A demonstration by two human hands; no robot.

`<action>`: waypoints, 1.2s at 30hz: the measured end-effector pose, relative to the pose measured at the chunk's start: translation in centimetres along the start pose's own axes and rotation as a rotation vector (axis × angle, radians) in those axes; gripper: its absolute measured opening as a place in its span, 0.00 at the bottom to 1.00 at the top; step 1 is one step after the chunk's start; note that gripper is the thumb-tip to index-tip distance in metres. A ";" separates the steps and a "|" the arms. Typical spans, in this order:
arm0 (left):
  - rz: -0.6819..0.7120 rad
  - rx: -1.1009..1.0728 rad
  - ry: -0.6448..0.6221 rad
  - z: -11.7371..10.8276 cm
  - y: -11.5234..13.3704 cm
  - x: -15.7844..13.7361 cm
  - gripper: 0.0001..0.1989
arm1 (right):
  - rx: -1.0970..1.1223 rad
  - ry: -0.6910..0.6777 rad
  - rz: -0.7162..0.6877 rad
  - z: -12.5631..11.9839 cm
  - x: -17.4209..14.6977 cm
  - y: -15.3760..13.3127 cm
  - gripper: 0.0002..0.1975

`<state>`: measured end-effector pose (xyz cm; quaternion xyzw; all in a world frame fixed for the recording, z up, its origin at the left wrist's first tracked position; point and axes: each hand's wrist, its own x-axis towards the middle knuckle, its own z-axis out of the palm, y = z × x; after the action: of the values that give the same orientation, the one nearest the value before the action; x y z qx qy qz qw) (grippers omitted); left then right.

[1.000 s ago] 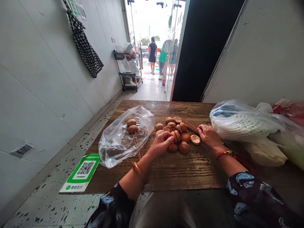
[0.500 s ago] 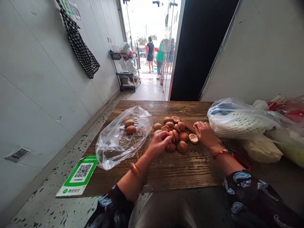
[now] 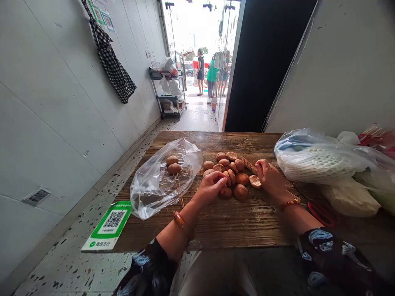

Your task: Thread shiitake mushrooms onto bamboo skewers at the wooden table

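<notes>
Brown mushrooms (image 3: 241,192) lie heaped mid-table, some showing pale undersides. Over the near left of the heap is my left hand (image 3: 211,187), its thumb and fingers pinched together against the mushrooms; what they hold is hidden. Thin bamboo skewers (image 3: 247,163) lie in a bundle to the right of the heap and run beneath my right hand (image 3: 271,179). That hand's fingers are pinched at the skewers. An upturned mushroom (image 3: 255,181) sits just left of it. On a clear plastic bag (image 3: 148,193) rest two mushrooms (image 3: 174,168) threaded on two skewers (image 3: 180,191).
A green payment sign (image 3: 106,226) sits at the table's left corner. Plastic bags of produce (image 3: 311,160) crowd the right side, with a red-handled tool (image 3: 321,213) nearby. A trolley (image 3: 168,98) stands by the glass doorway, and people (image 3: 200,72) are outside.
The view has shifted slightly, so everything appears a little further right. Skewer ends now show beside my right wrist. My left hand stays pinched at the heap.
</notes>
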<state>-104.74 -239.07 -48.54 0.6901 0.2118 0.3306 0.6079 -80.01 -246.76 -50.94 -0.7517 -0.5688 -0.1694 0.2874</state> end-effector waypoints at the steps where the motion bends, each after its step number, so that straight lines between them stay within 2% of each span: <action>1: 0.004 -0.007 0.003 0.0 0.0 0.0 0.17 | 0.020 0.008 -0.009 -0.1 0.0 -0.4 0.13; 7: 0.043 -0.062 0.055 0.2 0.0 0.3 0.15 | 0.108 0.020 -0.103 -0.1 -0.8 -2.8 0.13; 14: 0.065 0.046 0.177 0.0 -0.5 0.1 0.13 | 0.170 0.019 -0.192 1.3 -2.2 -3.6 0.12; 24: 0.050 0.008 0.145 0.9 -1.3 0.8 0.07 | 0.164 -0.002 -0.253 1.7 -2.7 -4.2 0.11; 29: 0.064 0.122 0.113 1.0 -1.5 0.7 0.10 | 0.138 -0.001 -0.246 1.8 -2.9 -4.3 0.13; 36: 0.084 0.094 0.112 0.7 -1.1 0.5 0.12 | 0.101 0.025 -0.194 1.6 -3.0 -3.0 0.13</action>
<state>-103.79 -238.99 -49.55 0.7066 0.2314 0.3837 0.5477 -83.82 -247.46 -53.18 -0.6754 -0.6432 -0.1771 0.3142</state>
